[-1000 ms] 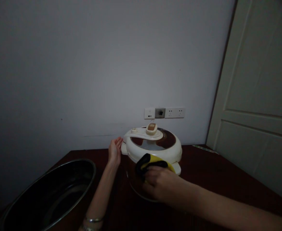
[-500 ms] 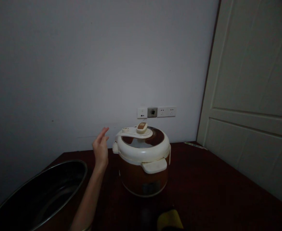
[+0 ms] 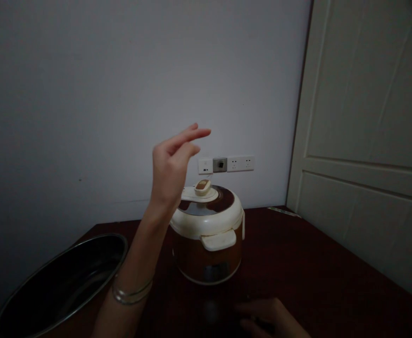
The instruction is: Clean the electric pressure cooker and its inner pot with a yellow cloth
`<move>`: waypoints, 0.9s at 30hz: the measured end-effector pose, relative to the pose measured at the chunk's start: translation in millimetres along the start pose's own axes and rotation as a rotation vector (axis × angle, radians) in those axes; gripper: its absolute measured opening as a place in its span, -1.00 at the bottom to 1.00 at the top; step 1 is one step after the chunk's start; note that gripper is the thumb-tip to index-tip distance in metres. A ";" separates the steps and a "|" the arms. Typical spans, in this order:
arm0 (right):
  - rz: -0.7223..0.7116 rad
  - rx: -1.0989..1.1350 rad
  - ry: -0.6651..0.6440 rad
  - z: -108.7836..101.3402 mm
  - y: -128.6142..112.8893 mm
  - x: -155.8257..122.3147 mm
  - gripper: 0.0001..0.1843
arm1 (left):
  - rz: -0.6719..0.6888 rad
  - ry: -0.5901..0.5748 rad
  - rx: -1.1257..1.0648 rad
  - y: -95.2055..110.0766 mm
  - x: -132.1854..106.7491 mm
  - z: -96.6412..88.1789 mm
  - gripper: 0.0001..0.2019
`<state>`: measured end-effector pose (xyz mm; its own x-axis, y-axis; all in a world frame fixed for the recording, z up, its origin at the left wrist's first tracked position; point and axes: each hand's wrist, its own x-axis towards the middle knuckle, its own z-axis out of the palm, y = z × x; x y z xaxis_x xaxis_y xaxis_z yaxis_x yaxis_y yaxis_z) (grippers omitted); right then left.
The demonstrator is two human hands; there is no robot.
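A brown and cream rice cooker (image 3: 209, 234) with its lid closed stands on a dark red table (image 3: 297, 263) against the wall. My left hand (image 3: 172, 162) is raised in the air above and just left of the cooker, fingers stretched out and empty, touching nothing. Two bangles sit on that wrist. My right hand (image 3: 265, 319) rests low at the bottom edge, in front of the cooker, in deep shadow; its fingers are too dark to read.
A large dark metal basin (image 3: 61, 286) sits at the table's left. A row of wall sockets (image 3: 226, 164) is behind the cooker. A pale door (image 3: 368, 141) fills the right side. A thin strip (image 3: 284, 212) lies near the door's foot.
My left hand has risen from beside the cooker's lid to well above it. My right hand left the cooker's front and dropped to the bottom edge; the yellow and black cloth is out of sight.
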<state>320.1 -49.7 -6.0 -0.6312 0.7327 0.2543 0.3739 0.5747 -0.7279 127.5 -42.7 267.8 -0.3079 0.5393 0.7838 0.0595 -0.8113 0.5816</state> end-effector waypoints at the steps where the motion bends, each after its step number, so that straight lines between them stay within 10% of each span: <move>1: 0.071 0.117 0.004 -4.0 -4.3 8.0 -0.65 | 0.037 -0.037 0.029 4.7 9.3 8.1 -0.77; 9: 0.381 0.726 0.014 -25.9 -14.6 60.2 -0.39 | 0.187 -0.450 0.565 -27.9 86.7 37.8 -0.80; 20: 0.457 0.864 0.025 -18.2 -18.0 83.0 -0.41 | -0.520 -0.656 0.778 -208.7 130.0 -16.0 -0.79; 27: 0.430 0.830 0.065 -14.1 -5.6 89.5 -0.37 | -0.850 -0.605 0.580 -273.7 117.7 -47.6 -0.84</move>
<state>271.1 17.8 29.8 -0.5027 0.8554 -0.1250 -0.0542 -0.1755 -0.9830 29.7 232.1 190.6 0.0318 0.9994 -0.0152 0.5214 -0.0036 0.8533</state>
